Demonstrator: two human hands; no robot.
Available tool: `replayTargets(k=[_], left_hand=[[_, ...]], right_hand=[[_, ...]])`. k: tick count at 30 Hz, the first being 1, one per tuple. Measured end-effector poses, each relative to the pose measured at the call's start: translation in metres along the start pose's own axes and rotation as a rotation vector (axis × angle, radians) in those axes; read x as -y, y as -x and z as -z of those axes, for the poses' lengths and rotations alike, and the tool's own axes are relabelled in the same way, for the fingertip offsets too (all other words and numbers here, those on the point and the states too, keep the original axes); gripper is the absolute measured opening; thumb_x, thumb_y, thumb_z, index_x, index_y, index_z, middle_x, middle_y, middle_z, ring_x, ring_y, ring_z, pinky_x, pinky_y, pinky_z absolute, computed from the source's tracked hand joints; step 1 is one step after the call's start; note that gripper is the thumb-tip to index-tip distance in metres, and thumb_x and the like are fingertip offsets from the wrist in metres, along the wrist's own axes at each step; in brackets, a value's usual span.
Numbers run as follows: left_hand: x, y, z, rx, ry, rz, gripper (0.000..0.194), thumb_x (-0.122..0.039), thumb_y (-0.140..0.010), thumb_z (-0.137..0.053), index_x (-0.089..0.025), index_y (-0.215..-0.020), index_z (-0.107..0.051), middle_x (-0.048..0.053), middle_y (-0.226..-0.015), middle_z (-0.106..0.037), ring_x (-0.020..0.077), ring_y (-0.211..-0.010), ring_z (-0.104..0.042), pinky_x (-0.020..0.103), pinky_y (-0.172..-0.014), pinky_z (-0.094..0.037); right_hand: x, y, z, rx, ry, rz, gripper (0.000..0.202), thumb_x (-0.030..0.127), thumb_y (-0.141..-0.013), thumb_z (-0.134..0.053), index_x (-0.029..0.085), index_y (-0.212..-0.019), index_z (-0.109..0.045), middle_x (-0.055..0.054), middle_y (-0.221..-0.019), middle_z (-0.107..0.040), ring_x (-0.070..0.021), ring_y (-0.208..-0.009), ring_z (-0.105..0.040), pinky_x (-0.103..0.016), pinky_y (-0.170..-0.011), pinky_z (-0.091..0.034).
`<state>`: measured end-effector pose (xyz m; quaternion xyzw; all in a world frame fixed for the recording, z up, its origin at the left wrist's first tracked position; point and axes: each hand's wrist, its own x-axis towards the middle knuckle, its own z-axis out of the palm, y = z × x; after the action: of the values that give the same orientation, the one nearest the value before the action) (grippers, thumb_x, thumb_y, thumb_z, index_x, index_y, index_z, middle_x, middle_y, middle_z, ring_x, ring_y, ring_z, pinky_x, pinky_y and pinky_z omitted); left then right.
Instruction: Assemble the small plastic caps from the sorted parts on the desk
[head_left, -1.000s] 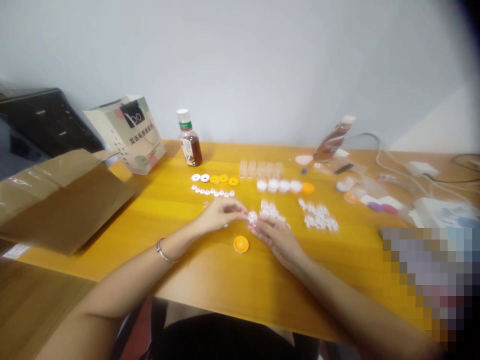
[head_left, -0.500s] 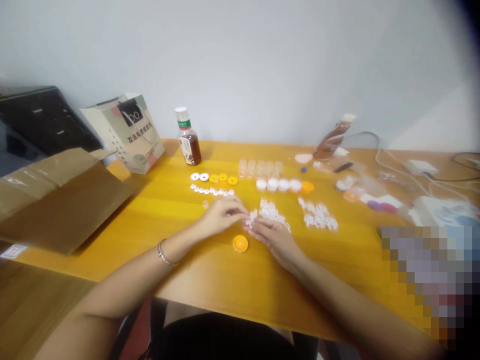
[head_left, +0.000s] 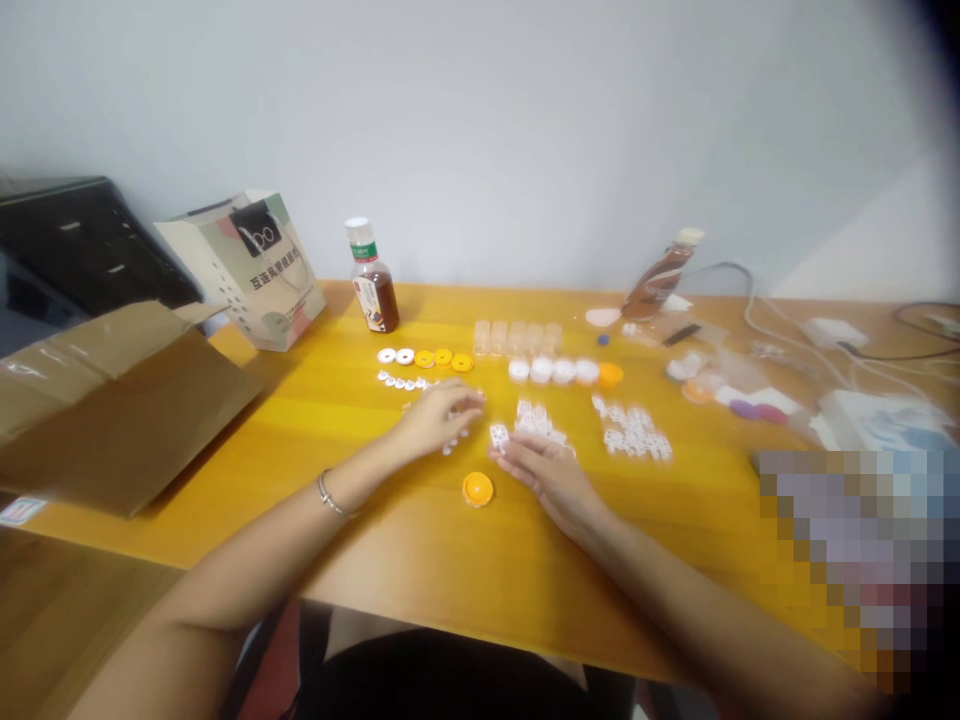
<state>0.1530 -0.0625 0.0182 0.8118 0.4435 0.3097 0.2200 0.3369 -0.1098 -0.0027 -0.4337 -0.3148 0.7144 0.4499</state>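
My right hand (head_left: 551, 478) pinches a small white plastic piece with holes (head_left: 498, 436) at its fingertips. To its left, my left hand (head_left: 444, 418) is raised a little off the table, thumb and fingers pressed together; what they hold, if anything, is too small to name. A few tiny white bits (head_left: 454, 442) show beneath its fingers. In front of both hands lies a round orange cap (head_left: 478, 489). Just beyond my right hand is a cluster of similar white pieces (head_left: 534, 418), and a second cluster (head_left: 637, 432) lies farther right.
Behind the hands run rows of white and orange rings (head_left: 424, 359), small white parts (head_left: 399, 382), clear cups (head_left: 517, 338) and white caps (head_left: 553, 371). A drink bottle (head_left: 377, 290), paper bag (head_left: 270, 275) and cardboard box (head_left: 150, 400) stand left; another bottle (head_left: 664, 275) and cables are right.
My left hand has moved left, away from my right hand, where the two had met at the white piece. The right hand has kept hold of that piece.
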Motion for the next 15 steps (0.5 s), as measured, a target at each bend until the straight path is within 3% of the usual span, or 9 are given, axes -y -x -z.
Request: replayTargets(k=[5, 15], left_hand=[[0.014, -0.021, -0.005, 0.054, -0.274, -0.051, 0.013, -0.014, -0.079, -0.051, -0.015, -0.084, -0.063, 0.007, -0.088, -0.057, 0.0198, -0.088, -0.052, 0.034, -0.084, -0.04], [0.025, -0.036, -0.013, 0.027, -0.343, -0.015, 0.019, -0.008, -0.076, -0.045, -0.013, -0.071, -0.063, 0.008, -0.075, -0.057, 0.0207, -0.079, -0.052, 0.034, -0.077, -0.038]], right_hand=[[0.001, 0.001, -0.001, -0.02, 0.006, 0.017, 0.016, 0.025, -0.06, -0.075, 0.019, -0.072, -0.065, -0.002, -0.079, -0.069, -0.0184, -0.086, -0.065, -0.032, -0.091, -0.048], [0.003, 0.003, -0.001, -0.004, 0.022, 0.007, 0.018, 0.025, -0.061, -0.074, 0.019, -0.074, -0.064, -0.002, -0.078, -0.069, -0.017, -0.086, -0.065, -0.031, -0.09, -0.048]])
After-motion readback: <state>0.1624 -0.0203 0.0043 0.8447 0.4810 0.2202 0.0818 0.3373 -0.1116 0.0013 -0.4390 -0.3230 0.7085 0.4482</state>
